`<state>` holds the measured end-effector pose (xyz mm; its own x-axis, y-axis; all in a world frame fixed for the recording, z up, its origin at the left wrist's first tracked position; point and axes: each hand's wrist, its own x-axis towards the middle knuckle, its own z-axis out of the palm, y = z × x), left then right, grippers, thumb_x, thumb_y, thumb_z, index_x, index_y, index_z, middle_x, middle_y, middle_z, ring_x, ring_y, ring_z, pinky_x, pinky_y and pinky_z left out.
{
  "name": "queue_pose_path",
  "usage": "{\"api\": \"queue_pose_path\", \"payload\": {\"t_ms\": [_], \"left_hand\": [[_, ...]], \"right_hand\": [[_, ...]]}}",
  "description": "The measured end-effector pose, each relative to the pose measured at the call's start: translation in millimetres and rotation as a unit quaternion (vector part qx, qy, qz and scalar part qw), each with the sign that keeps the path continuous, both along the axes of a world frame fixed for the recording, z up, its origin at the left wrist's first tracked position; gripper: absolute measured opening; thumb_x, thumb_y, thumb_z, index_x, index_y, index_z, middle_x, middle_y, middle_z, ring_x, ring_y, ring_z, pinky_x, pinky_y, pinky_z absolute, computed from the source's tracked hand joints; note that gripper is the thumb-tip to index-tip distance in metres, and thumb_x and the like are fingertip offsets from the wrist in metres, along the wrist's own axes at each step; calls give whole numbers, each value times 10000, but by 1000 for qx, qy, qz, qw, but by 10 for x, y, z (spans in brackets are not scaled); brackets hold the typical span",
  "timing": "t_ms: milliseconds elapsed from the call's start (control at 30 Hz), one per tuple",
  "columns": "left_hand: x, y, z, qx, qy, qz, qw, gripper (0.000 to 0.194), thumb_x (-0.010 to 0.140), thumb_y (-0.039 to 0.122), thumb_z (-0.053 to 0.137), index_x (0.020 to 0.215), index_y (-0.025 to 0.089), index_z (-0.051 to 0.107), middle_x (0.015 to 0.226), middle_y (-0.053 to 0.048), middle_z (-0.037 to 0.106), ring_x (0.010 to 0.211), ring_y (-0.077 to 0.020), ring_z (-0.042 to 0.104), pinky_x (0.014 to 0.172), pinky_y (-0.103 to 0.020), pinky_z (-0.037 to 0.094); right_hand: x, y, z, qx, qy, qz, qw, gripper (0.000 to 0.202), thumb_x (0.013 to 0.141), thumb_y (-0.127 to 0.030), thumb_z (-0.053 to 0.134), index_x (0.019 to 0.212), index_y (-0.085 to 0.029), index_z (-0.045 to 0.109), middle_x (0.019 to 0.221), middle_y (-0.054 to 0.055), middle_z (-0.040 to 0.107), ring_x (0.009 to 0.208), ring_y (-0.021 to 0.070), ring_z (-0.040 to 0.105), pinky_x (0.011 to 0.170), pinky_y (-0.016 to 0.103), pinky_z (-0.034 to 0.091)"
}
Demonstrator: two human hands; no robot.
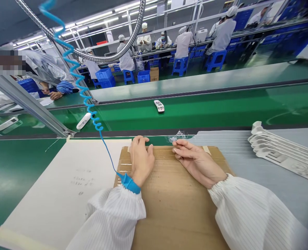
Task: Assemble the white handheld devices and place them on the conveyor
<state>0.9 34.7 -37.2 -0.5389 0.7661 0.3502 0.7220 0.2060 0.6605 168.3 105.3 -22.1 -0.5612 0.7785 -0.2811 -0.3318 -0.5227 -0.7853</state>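
Ok so the cardboard [175, 211] is bottom center on the bench [15, 159], w/ tape [206, 150] at its top R corner, prob so it won't slide. L hand [141, 161] rests on its top L part, grip loosely open, maybe steadying it. R hand [195, 160] is over the top R part, grip narrow, fingertips near some crinkly plastic [179, 135]; can't tell if anything's pinched. Blue wrist strap [130, 184] on the L, prob anti-static b/c of its coiled cord [78, 81]. White parts [276, 149] sit nested on a pale sheet [229, 165] at R, prob vs scratches + to save space. Writing on the white paper [47, 180] at L is too faint to read, no legible brands afaict.
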Motion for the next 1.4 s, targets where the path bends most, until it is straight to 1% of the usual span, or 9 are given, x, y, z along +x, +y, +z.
{"api": "queue_pose_path", "payload": {"t_ms": [200,367,500,633,800,933,1133,1333,1400], "left_hand": [[-154,-13,-57,-24,24,15,999,172,871,155,607,1039,191,600,1168,-102,620,1153,-268,564,1007,-451,434],[-604,169,-2,-60,31,48,997,103,882,255,633,947,177,649,1015,-104,659,1022,-271,616,961,-432,456],[-1002,630,219,-86,26,55,994,72,853,208,690,841,144,659,907,-79,665,1003,-258,623,974,-423,455],[-1172,1288,369,-127,-14,63,990,237,925,337,652,1026,123,657,1043,-62,672,967,-206,648,891,-414,540],[-900,2057,325,-136,-50,82,986,346,894,378,687,1119,121,626,1180,-129,666,1112,-263,629,974,-472,493],[-641,2315,249,-132,-88,129,979,281,859,292,706,1028,96,596,1206,-276,647,1250,-400,554,999,-540,412],[-643,1966,372,-98,-175,72,977,202,778,156,744,906,148,588,1038,-192,701,1050,-325,650,879,-464,478],[-519,934,734,-4,-279,-79,957,213,857,268,702,1039,171,650,950,-52,672,807,-121,621,815,-300,515],[-433,543,815,39,-359,-148,921,263,845,317,718,1054,164,673,960,-49,658,769,-101,587,786,-275,510]], "right_hand": [[12,30,-57,14,2,15,1000,259,648,-196,891,867,-241,761,994,5,633,811,120,506,732,245,436],[0,26,-92,4,32,6,999,283,619,-200,886,862,-230,743,986,10,658,788,125,515,737,277,414],[-15,17,-104,-3,52,8,999,279,618,-199,877,859,-225,737,970,14,678,768,123,522,746,290,400],[-17,22,-110,-12,61,11,998,267,631,-213,864,862,-225,731,936,7,678,739,120,512,730,295,385],[-2,33,-108,-22,65,20,997,268,635,-211,864,867,-229,731,957,7,683,779,126,522,752,292,387],[3,33,-94,-30,67,15,997,272,628,-200,864,865,-227,733,960,12,688,811,131,532,758,287,391],[-16,25,-68,-26,57,3,998,302,578,-210,878,837,-217,723,967,21,700,756,127,531,732,300,393],[-28,24,-47,-32,58,-29,997,377,630,-257,892,948,-247,690,996,19,707,776,134,586,683,275,442],[-27,23,-18,-49,61,-39,996,352,704,-371,862,978,-274,663,1028,24,709,767,149,613,659,286,473]]}}
